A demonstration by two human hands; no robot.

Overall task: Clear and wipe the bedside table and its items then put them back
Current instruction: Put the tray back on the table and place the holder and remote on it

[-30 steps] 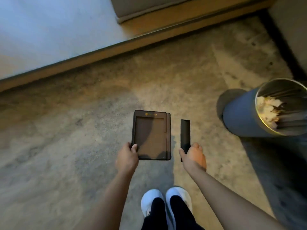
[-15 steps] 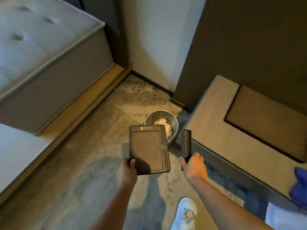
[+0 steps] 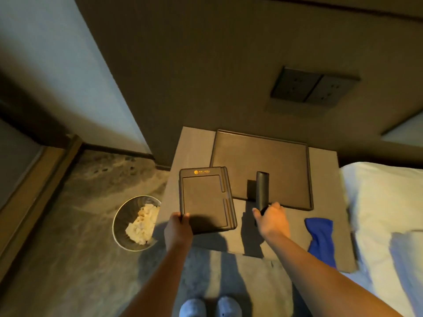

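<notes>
Two items are held above the bedside table (image 3: 196,143): a notepad holder (image 3: 207,200) pinched at its near edge by the left hand (image 3: 178,227), a remote (image 3: 262,191) wrapped by the right hand (image 3: 271,221). Remote's long axis is pointed away toward the tray (image 3: 261,156), which lies right ahead, so it probably gets set down first.

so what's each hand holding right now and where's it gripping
Left hand grips the dark notepad holder at its near left corner. Right hand grips the black remote by its near end.
</notes>
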